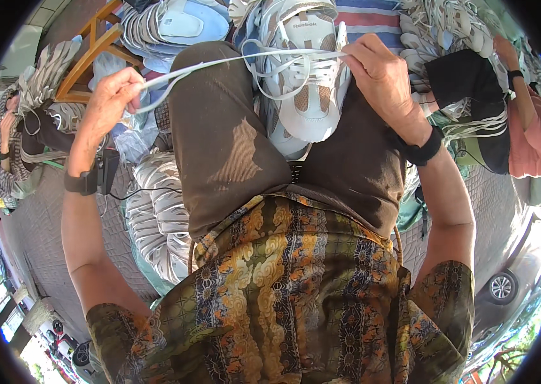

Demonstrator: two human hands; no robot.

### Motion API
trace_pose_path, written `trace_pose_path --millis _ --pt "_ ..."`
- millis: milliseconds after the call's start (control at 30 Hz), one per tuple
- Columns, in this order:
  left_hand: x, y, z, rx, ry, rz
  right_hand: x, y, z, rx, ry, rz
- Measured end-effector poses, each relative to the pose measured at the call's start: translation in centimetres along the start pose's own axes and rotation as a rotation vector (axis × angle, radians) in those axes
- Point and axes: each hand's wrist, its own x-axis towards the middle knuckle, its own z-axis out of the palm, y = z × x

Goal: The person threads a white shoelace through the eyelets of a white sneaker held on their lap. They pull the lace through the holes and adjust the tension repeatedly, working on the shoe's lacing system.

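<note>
Between my knees a white and tan sneaker (312,115) stands with its toe toward me, white lace threaded across its tongue. A long white shoelace (210,63) runs nearly taut above my thigh toward the shoe. My left hand (112,101), out to the left, pinches that lace, and a loop of it hangs below the fingers. At the right side of the shoe my right hand (379,73) is closed, thumb and fingers pinched on the lace near the eyelets. Loose lace loops lie over the toe's left side. Part of another shoe shows beneath the sneaker.
Bundled white laces (158,214) lie beside my left leg. Stacked light-blue and white shoe parts (174,25) sit ahead on the left, next to a wooden frame (91,48). More shoe parts (440,32) are piled ahead right. People sit on both sides; a car (507,281) is behind right.
</note>
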Motion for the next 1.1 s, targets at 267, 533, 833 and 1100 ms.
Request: trace_pose_path --millis 267,533,833,1100 --pt "-0.3 -0.6 -0.5 -0.034 -0.083 -0.094 2.2 -0.2 1.4 -0.174 0.038 0.003" --pt "-2.7 -0.4 -4.1 -0.348 -0.067 -0.095 -0.2 -1.3 0.5 -0.275 -0.218 -0.002" --pt "-4.2 -4.2 -10.8 -0.135 0.088 -0.085 -0.3 0.1 1.6 -0.162 -0.290 -0.033" --pt "3.8 -3.6 -3.5 0.462 0.519 0.319 -0.4 0.4 1.0 -0.114 -0.372 0.072"
